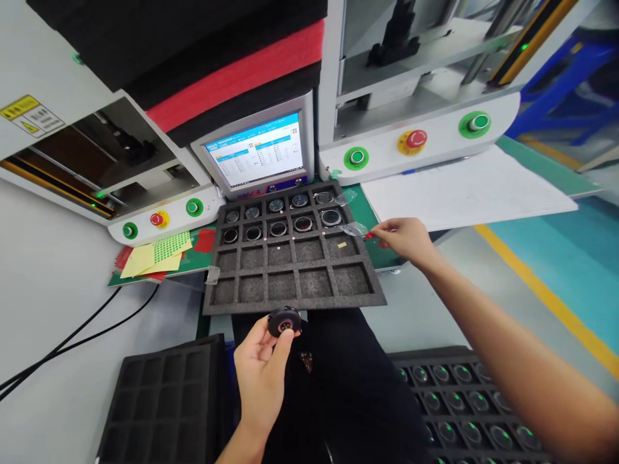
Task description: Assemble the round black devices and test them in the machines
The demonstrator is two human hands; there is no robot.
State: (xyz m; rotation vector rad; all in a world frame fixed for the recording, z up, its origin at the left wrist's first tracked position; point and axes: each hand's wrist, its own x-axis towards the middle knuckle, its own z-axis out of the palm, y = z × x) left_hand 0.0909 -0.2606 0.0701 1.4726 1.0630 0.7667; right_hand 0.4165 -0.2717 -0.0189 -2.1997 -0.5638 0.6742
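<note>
My left hand (pixel 261 374) pinches a round black watch-like module (pixel 284 321) between thumb and fingers, with its ringed centre and small contacts turned up towards me. It is held just in front of a dark foam tray (pixel 296 301). At the tray's right edge, my right hand (pixel 405 240) has thumb and fingertips closed on a small red piece (pixel 369 235), beside a strip of clear tape (pixel 354 229). In the tray's two back rows sit several round glass-faced modules (pixel 278 228). The compartments of its two front rows hold none.
A lit monitor (pixel 261 151) stands behind the tray, between two machines with red stop buttons (pixel 416 140) and green buttons. Yellow sticker sheets (pixel 162 253) lie left, white paper (pixel 464 187) right. Lower down are stacked foam trays (pixel 159 406) and a filled tray (pixel 464 403).
</note>
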